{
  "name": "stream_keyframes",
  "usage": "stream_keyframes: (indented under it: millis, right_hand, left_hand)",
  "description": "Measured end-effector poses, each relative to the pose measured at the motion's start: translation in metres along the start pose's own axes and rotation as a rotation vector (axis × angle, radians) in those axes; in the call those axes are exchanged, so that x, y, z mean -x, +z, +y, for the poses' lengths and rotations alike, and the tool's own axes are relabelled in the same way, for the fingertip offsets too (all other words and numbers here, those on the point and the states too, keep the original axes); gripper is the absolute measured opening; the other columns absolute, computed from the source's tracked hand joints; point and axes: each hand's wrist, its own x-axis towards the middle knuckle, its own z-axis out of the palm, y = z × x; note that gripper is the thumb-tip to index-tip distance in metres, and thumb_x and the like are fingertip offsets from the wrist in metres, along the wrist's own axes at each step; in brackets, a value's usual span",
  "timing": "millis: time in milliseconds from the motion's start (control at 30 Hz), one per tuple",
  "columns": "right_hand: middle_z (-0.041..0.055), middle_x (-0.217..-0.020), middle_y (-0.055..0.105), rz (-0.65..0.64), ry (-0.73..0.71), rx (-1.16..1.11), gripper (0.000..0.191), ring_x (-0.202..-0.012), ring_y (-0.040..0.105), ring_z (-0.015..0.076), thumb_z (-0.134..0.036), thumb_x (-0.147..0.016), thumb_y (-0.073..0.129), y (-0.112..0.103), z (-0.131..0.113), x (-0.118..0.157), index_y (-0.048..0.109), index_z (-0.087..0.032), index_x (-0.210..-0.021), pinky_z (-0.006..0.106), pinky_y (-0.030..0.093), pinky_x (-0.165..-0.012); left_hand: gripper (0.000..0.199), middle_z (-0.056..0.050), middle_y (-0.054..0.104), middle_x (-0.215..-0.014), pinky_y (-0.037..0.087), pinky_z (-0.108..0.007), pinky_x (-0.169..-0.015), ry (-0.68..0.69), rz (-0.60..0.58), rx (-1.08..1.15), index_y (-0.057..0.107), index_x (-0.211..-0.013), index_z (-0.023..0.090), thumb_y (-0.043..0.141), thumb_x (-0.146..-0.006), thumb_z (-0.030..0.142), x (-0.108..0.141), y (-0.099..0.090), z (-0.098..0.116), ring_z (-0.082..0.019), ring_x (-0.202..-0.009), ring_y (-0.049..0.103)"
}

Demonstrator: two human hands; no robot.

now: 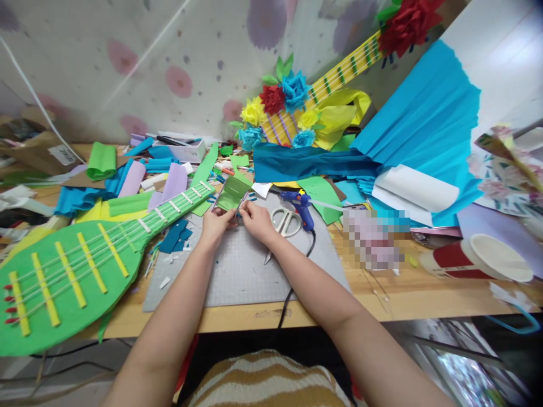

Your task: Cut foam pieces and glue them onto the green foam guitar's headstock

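Note:
A small green see-through box (232, 194) sits between my two hands, tipped toward the wall. My left hand (215, 225) is closed at its lower edge, the fingers around that corner. Right beside it, my right hand (258, 221) is closed in a pinch near the same edge; what lies between those fingertips is hidden. Both hands are over a grey cutting mat (237, 277). White-handled scissors (286, 222) lie just right of my right hand. Behind them rests a blue glue gun (302, 206) with a clear glue stick in its back.
A green paper guitar (76, 271) lies at the left, overhanging the front edge. Coloured crepe paper (173, 181) is heaped behind. A yellow guitar with paper flowers (292, 113) leans on the wall. A paper cup (470, 257) lies tipped at right. The glue gun's black cord (292, 294) crosses the front edge.

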Motion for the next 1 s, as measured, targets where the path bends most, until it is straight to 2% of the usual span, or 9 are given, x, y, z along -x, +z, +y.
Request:
stream_keyframes:
  millis: [167, 267, 333, 400, 467, 533, 600, 733, 1000]
  right_hand:
    - [-0.0012, -0.068, 0.057, -0.065, 0.128, -0.03, 0.011, -0.063, 0.048, 0.013, -0.025, -0.08, 0.043, 0.003, 0.004, -0.003, 0.054, -0.02, -0.078, 0.024, 0.033, -0.061]
    - [-0.0005, -0.07, 0.058, -0.069, 0.146, -0.008, 0.012, -0.064, 0.049, 0.0133, -0.025, -0.081, 0.044, 0.004, 0.002, -0.004, 0.055, -0.02, -0.079, 0.024, 0.032, -0.061]
    - [0.0002, -0.071, 0.059, -0.073, 0.163, 0.019, 0.012, -0.065, 0.05, 0.0139, -0.026, -0.081, 0.044, 0.005, -0.001, -0.004, 0.055, -0.02, -0.08, 0.024, 0.032, -0.061]
    - [0.0006, -0.072, 0.06, -0.078, 0.168, 0.044, 0.014, -0.066, 0.051, 0.0144, -0.027, -0.082, 0.044, 0.005, -0.004, -0.003, 0.056, -0.02, -0.082, 0.024, 0.032, -0.061]
    - [0.0007, -0.074, 0.061, -0.078, 0.162, 0.059, 0.015, -0.067, 0.052, 0.0148, -0.028, -0.082, 0.044, 0.005, -0.006, -0.002, 0.057, -0.021, -0.084, 0.024, 0.032, -0.061]
    - [0.0008, -0.077, 0.063, -0.071, 0.152, 0.071, 0.016, -0.07, 0.054, 0.0151, -0.028, -0.083, 0.043, 0.005, -0.008, -0.001, 0.057, -0.021, -0.086, 0.024, 0.033, -0.062]
    - [0.0009, -0.079, 0.064, -0.069, 0.144, 0.08, 0.016, -0.073, 0.055, 0.0153, -0.027, -0.083, 0.043, 0.005, -0.008, 0.0, 0.057, -0.021, -0.088, 0.024, 0.034, -0.064]
    - [0.0008, -0.083, 0.065, -0.085, 0.119, 0.088, 0.017, -0.075, 0.057, 0.0148, -0.028, -0.084, 0.042, 0.004, -0.006, 0.001, 0.057, -0.022, -0.09, 0.024, 0.036, -0.066]
    - [0.0021, -0.086, 0.066, -0.119, 0.074, 0.171, 0.018, -0.077, 0.057, 0.0162, -0.031, -0.084, 0.043, 0.003, -0.006, 0.002, 0.057, -0.022, -0.091, 0.025, 0.036, -0.065]
  left_hand:
    - [0.036, -0.003, 0.057, -0.054, 0.05, -0.028, -0.049, -0.127, -0.074, -0.084, 0.057, -0.056, 0.011, 0.075, -0.047, 0.041, -0.003, -0.005, 0.002, -0.012, -0.05, 0.053]
    - [0.04, -0.006, 0.057, -0.055, 0.048, -0.031, -0.051, -0.12, -0.005, -0.247, 0.057, -0.058, 0.012, 0.069, -0.053, 0.05, -0.006, -0.014, 0.004, -0.016, -0.051, 0.054]
    - [0.041, -0.006, 0.057, -0.06, 0.046, -0.034, -0.059, 0.005, 0.168, -0.462, 0.057, -0.064, 0.014, 0.066, -0.055, 0.053, -0.005, -0.021, 0.006, -0.019, -0.059, 0.056]
    - [0.041, -0.007, 0.058, -0.075, 0.044, -0.037, -0.071, 0.238, 0.41, -0.683, 0.056, -0.079, 0.015, 0.065, -0.058, 0.05, -0.002, -0.024, 0.008, -0.023, -0.075, 0.056]
    - [0.038, -0.008, 0.056, -0.089, 0.041, -0.036, -0.08, 0.485, 0.497, -0.832, 0.054, -0.088, 0.017, 0.063, -0.062, 0.043, 0.003, -0.023, 0.01, -0.023, -0.088, 0.053]
    - [0.03, -0.006, 0.056, -0.089, 0.039, -0.034, -0.082, 0.64, 0.373, -0.961, 0.055, -0.085, 0.018, 0.061, -0.065, 0.039, 0.008, -0.017, 0.01, -0.021, -0.09, 0.052]
    - [0.023, -0.006, 0.057, -0.085, 0.038, -0.035, -0.08, 0.666, 0.246, -1.085, 0.057, -0.079, 0.019, 0.06, -0.066, 0.038, 0.012, -0.01, 0.008, -0.022, -0.089, 0.052]
    - [0.016, -0.006, 0.061, -0.085, 0.034, -0.037, -0.079, 0.616, 0.221, -1.203, 0.062, -0.073, 0.021, 0.057, -0.07, 0.035, 0.016, -0.005, 0.0, -0.025, -0.09, 0.051]
    - [0.018, -0.004, 0.066, -0.084, 0.035, -0.037, -0.075, 0.506, 0.157, -1.19, 0.069, -0.075, 0.022, 0.056, -0.072, 0.034, 0.01, -0.009, -0.009, -0.024, -0.086, 0.054]
